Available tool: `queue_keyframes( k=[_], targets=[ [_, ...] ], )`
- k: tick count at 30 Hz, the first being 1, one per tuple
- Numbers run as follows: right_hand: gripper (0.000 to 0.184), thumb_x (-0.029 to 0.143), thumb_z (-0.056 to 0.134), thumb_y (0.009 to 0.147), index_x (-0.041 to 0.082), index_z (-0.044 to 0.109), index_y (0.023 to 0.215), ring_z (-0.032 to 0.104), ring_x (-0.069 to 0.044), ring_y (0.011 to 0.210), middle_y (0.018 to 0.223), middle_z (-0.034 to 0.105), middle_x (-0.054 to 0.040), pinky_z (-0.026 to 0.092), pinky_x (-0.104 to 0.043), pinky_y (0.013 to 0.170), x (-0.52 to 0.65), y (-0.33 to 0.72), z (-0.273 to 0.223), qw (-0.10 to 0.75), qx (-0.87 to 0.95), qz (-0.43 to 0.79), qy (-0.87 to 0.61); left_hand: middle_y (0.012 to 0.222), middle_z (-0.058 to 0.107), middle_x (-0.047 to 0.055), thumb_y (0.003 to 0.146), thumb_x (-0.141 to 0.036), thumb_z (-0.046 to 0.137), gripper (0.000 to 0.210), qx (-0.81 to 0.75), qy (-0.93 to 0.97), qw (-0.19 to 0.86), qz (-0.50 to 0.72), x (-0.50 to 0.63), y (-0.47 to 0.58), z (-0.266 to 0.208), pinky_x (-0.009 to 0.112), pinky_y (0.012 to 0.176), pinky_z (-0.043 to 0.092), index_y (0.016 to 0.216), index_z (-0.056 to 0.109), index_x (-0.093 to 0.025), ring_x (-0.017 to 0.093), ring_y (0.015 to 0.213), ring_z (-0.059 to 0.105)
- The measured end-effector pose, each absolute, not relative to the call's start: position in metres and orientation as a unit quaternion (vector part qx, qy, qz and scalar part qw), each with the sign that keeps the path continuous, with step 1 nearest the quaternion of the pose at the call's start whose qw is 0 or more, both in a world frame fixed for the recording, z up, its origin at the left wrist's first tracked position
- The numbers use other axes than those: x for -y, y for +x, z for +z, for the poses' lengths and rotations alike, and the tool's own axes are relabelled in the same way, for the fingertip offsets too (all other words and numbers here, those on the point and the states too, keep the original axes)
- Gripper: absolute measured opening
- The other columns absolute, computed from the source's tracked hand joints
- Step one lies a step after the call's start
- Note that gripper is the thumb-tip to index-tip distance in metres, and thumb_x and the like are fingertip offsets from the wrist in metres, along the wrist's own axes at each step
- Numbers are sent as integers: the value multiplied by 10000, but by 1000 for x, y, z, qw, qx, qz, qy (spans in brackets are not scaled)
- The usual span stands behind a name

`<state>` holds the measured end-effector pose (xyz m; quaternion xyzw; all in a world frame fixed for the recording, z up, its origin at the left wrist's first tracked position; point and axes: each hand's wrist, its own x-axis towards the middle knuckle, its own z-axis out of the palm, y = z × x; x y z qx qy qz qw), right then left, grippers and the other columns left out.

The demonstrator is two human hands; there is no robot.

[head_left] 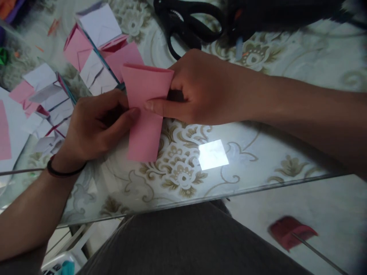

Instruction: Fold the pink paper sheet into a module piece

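A folded strip of pink paper [145,137] is held upright between my two hands, above the patterned tabletop. My left hand [97,122] pinches its left edge, thumb on the near face. From the other side, my right hand [197,88] grips the paper with the thumb pressed flat across its middle and the fingers behind it, mostly hidden. The strip's top shows a doubled, slightly parted edge. Behind it lie folded pink and white paper pieces [100,28], and a second such cluster [54,103] sits left of my left hand.
Black-handled scissors [195,23] lie at the back, beside a dark object [281,15] I cannot make out. White paper with a pink piece [4,130] is at the far left. The glass table edge [195,202] runs above my lap; a red dustpan-like thing [292,231] is on the floor.
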<state>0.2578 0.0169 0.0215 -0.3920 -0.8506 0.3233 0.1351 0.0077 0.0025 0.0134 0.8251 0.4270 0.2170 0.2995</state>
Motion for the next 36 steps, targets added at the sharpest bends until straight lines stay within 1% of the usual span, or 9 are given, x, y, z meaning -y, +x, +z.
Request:
queue_keyframes(
  k=[5, 10, 14, 18, 21, 24, 25, 32, 36],
  targets=[
    [538, 295, 633, 1027, 179, 321, 604, 251, -50, 546, 512, 254, 68, 222, -299, 620, -17, 258, 23, 143, 848, 325, -392, 645, 556, -34, 1004, -381, 711, 213, -430, 822, 305, 216, -1, 8, 14, 287, 535, 332, 900, 737, -197, 90, 566, 411],
    [544, 270, 648, 1020, 179, 311, 603, 238, -39, 541, 502, 234, 82, 225, -297, 631, -16, 256, 25, 130, 849, 322, -398, 647, 554, -28, 1015, -397, 699, 245, -428, 827, 296, 213, -1, 8, 14, 270, 537, 338, 907, 741, -181, 91, 583, 437],
    [542, 313, 633, 1024, 177, 313, 608, 221, -46, 533, 497, 208, 79, 217, -299, 621, -17, 256, 25, 131, 854, 307, -398, 657, 562, -17, 1011, -402, 703, 275, -425, 827, 290, 227, -2, 7, 13, 263, 550, 345, 891, 744, -158, 92, 602, 466],
    [543, 342, 611, 1033, 179, 304, 617, 234, -42, 543, 511, 209, 76, 225, -290, 630, -17, 256, 24, 120, 857, 297, -403, 652, 545, -32, 1009, -351, 707, 200, -426, 828, 288, 223, -1, 8, 15, 273, 568, 350, 931, 756, -173, 95, 611, 450],
    [544, 409, 586, 1038, 180, 320, 622, 238, -41, 557, 525, 222, 73, 218, -282, 628, -16, 255, 24, 106, 856, 278, -422, 728, 596, -25, 1030, -350, 689, 181, -434, 820, 306, 212, 0, 10, 16, 290, 597, 369, 976, 754, -190, 102, 654, 465],
    [566, 468, 571, 1036, 180, 326, 616, 239, -39, 556, 525, 219, 73, 211, -261, 622, -16, 253, 24, 82, 848, 256, -456, 727, 579, -25, 1024, -363, 699, 187, -422, 824, 305, 224, -1, 9, 14, 291, 599, 362, 946, 746, -199, 104, 659, 474],
    [567, 461, 588, 1029, 177, 332, 611, 264, -33, 549, 518, 236, 74, 209, -249, 613, -17, 253, 24, 73, 847, 263, -455, 715, 563, -26, 1026, -361, 695, 186, -426, 826, 297, 219, -1, 9, 13, 285, 602, 363, 944, 748, -202, 105, 662, 482],
    [538, 284, 663, 1003, 153, 328, 603, 203, -18, 495, 471, 195, 87, 170, -207, 540, -17, 254, 23, 126, 855, 281, -417, 651, 540, -40, 1006, -380, 705, 198, -407, 837, 279, 237, -4, 6, 9, 263, 546, 338, 955, 781, -204, 94, 569, 454],
    [552, 289, 678, 1001, 154, 323, 600, 192, -13, 491, 468, 185, 89, 156, -208, 527, -16, 256, 24, 116, 850, 289, -425, 637, 535, -43, 1007, -374, 712, 228, -390, 842, 284, 240, -5, 6, 8, 240, 538, 333, 947, 778, -164, 75, 556, 421]
  ],
)
